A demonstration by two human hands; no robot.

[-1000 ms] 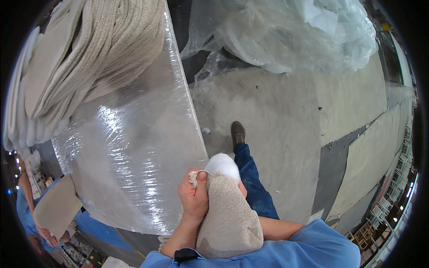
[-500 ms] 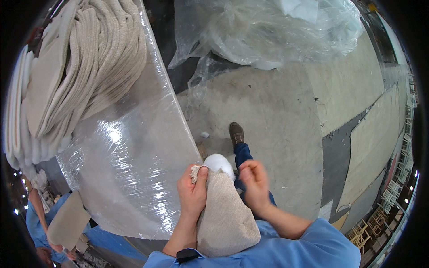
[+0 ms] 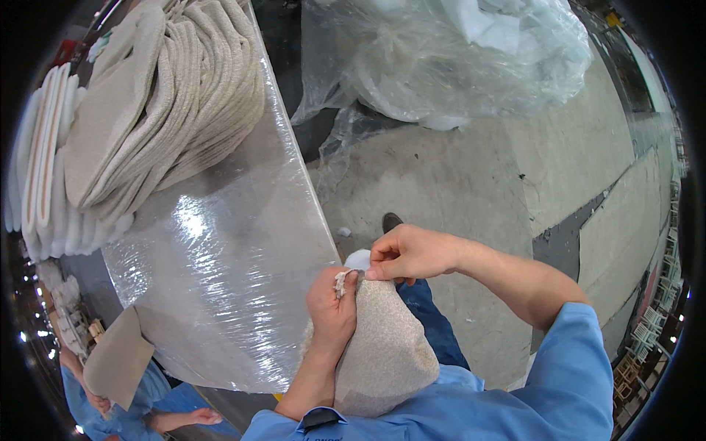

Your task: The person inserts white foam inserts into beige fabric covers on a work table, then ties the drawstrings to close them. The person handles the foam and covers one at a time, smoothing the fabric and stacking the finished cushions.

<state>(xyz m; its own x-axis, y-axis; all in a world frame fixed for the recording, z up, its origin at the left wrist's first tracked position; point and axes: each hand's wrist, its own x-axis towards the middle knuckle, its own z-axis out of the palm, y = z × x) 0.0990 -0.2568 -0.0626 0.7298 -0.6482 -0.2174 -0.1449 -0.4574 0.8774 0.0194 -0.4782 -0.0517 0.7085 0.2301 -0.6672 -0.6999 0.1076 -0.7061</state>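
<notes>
A beige woven fabric cover (image 3: 386, 345) hangs against my front, with white padding (image 3: 358, 259) showing at its upper end. My left hand (image 3: 332, 305) is closed on the cover's top edge, thumb pressed over it, and a frayed fringe sticks out beside the thumb. At the same edge my right hand (image 3: 408, 253) pinches with thumb and fingertips, touching the cover close to my left thumb. Whether the right fingertips hold cloth or padding is hard to see.
On my left stands a plastic-wrapped table (image 3: 220, 294), bearing a stack of beige fabric covers (image 3: 184, 110) and white foam pads (image 3: 44, 169). A clear plastic bag (image 3: 441, 59) of white padding lies ahead. A co-worker (image 3: 140, 389) handles a beige piece (image 3: 118, 360) at lower left.
My right hand has come in from the right and now meets the cover's top edge. Less of the white padding shows. My left hand keeps its hold.
</notes>
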